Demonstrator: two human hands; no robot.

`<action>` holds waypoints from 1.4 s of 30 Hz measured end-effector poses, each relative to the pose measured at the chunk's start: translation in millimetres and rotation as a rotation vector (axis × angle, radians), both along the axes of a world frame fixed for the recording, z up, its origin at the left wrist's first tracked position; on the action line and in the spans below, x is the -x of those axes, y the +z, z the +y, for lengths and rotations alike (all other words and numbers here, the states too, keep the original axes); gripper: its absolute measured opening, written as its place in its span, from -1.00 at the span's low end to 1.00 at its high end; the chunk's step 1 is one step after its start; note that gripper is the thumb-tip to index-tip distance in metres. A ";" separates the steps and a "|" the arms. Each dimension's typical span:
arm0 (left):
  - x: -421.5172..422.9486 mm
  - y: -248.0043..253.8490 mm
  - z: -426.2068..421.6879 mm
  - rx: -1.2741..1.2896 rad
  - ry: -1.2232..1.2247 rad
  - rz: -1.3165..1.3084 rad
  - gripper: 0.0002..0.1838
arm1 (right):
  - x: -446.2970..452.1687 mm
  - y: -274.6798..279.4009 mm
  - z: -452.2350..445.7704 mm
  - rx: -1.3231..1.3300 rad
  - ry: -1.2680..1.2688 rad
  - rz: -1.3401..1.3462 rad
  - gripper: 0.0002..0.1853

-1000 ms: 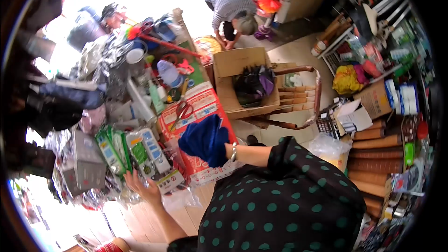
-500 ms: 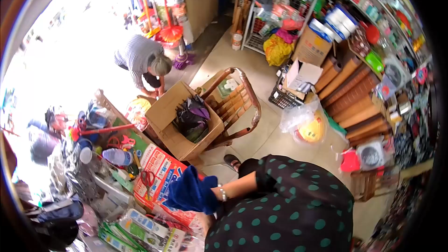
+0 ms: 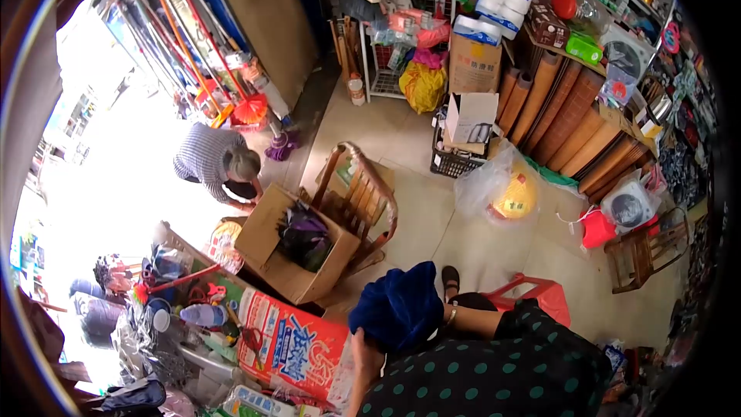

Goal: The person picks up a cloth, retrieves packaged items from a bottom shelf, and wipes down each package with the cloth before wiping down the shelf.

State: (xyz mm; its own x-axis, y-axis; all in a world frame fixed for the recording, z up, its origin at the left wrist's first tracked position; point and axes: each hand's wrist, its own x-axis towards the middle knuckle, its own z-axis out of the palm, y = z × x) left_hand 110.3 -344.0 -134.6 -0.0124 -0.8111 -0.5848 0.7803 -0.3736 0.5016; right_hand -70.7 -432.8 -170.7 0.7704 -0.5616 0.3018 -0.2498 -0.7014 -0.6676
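Observation:
A dark blue plush cloth (image 3: 397, 305) is bunched up in front of my body, above the lower middle of the view. My left hand (image 3: 368, 357) grips its near left edge, with fingers closed against the fabric. From the right, my right forearm (image 3: 475, 323) reaches in, a bracelet (image 3: 451, 316) at the wrist. The cloth covers my right hand, so its fingers are hidden. Just left of the cloth lies a red and white printed package (image 3: 297, 347), with red-handled scissors (image 3: 251, 338) on its left side.
A cardboard box (image 3: 309, 282) holding dark plastic bags stands ahead, against a wooden chair (image 3: 370, 201). Beyond it, another person (image 3: 216, 162) bends down. A red stool (image 3: 544, 297) is beside my right arm. Rolled mats (image 3: 567, 100) and a black basket (image 3: 455, 158) line the right.
My view has turned, and the cloth now appears further right. My left hand has come up onto the cloth's edge. The red stool has come into view.

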 end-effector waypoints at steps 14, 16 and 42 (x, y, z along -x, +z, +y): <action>172.2 31.4 -200.9 0.048 0.099 0.071 -0.42 | 224.7 -29.7 -183.2 0.150 -0.189 -0.022 -0.69; 171.4 38.9 -224.2 0.038 0.089 0.102 -0.42 | 241.7 -52.7 -201.1 0.075 -0.194 -0.033 -0.69; 158.3 -34.3 -749.5 0.186 -0.109 -0.271 -0.71 | 108.9 -42.9 -745.4 -2.117 -0.379 -0.476 -0.71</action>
